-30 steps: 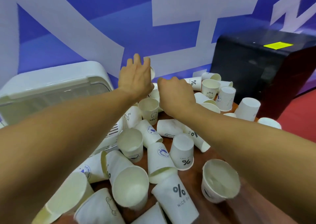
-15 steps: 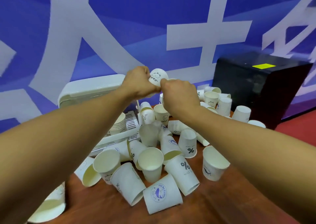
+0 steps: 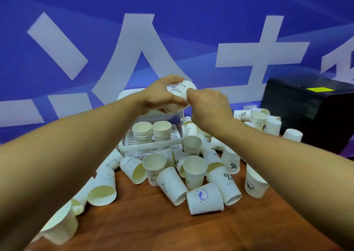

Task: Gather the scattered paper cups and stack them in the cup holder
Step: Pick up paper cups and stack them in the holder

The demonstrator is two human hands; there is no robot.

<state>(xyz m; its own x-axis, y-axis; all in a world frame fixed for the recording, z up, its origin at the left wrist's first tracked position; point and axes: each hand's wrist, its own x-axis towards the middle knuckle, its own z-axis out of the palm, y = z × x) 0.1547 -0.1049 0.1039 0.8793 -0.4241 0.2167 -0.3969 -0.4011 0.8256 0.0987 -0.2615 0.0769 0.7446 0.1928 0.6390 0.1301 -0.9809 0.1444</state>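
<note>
Both hands are raised above the white cup holder (image 3: 151, 148). My left hand (image 3: 162, 95) grips a white paper cup (image 3: 181, 92) tipped on its side, base pointing up and right. My right hand (image 3: 208, 105) pinches the same cup at its right side. Two stacks of nested cups (image 3: 151, 133) stand upright inside the holder. Several loose paper cups (image 3: 193, 174) lie scattered and tipped over on the brown wooden table in front of and beside the holder.
A black box (image 3: 310, 115) with a yellow label stands at the back right, more cups (image 3: 258, 118) crowded against it. A blue banner with white lettering fills the background. Bare wood (image 3: 153, 227) shows at the table's near edge.
The view has pulled back and up, showing the holder's two stacks. Both hands rose from the pile; the left took a cup and the right came to pinch it.
</note>
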